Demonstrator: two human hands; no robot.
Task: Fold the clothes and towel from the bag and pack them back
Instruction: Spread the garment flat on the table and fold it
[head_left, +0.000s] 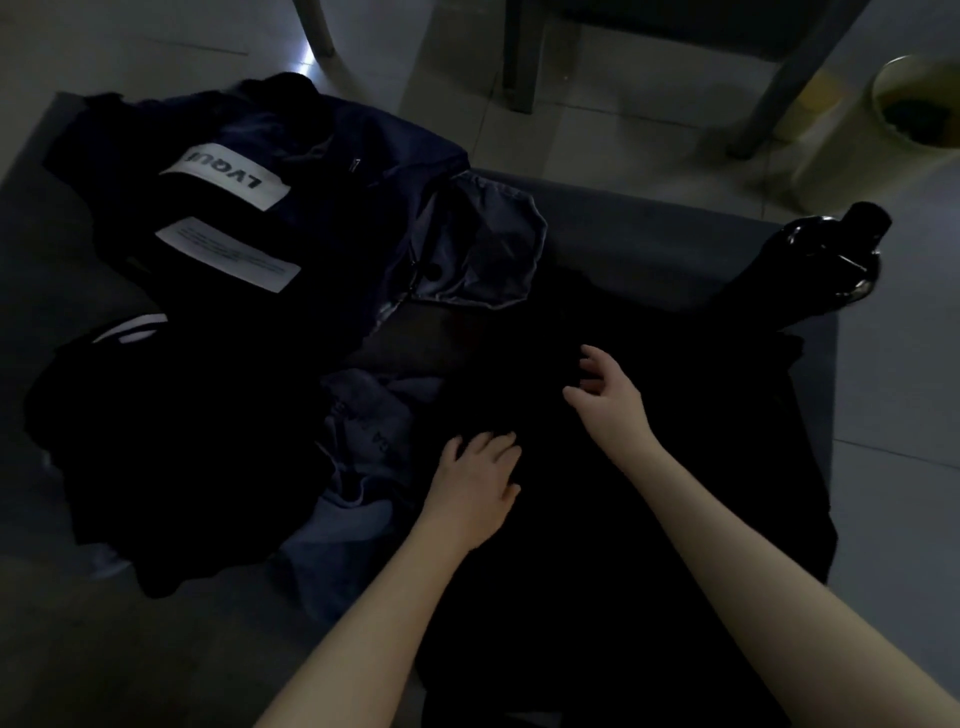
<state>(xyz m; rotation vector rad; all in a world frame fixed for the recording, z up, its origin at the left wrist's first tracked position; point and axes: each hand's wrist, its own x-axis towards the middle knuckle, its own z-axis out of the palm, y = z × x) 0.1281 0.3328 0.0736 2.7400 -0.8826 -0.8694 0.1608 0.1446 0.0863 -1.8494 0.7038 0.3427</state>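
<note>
Both hands over the black garment (649, 519), nothing gripped yet.
It lies spread on the grey pad (623, 223) in front of the person, its long axis running toward the far right corner. The left hand (475, 486) rests flat on it, fingers apart. The right hand (610, 397), fingers loosely curled and holding nothing, is nearer that far end.

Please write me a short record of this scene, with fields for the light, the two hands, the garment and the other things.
light: dim
garment: black garment spread on the grey surface
left hand: rests flat on the garment, fingers straight
right hand: over the garment, fingers loosely curled, holds nothing
bag: navy bag with white labels, far left
beside: blue-grey cloth left of the left hand
edge: black bottle, far right
</note>
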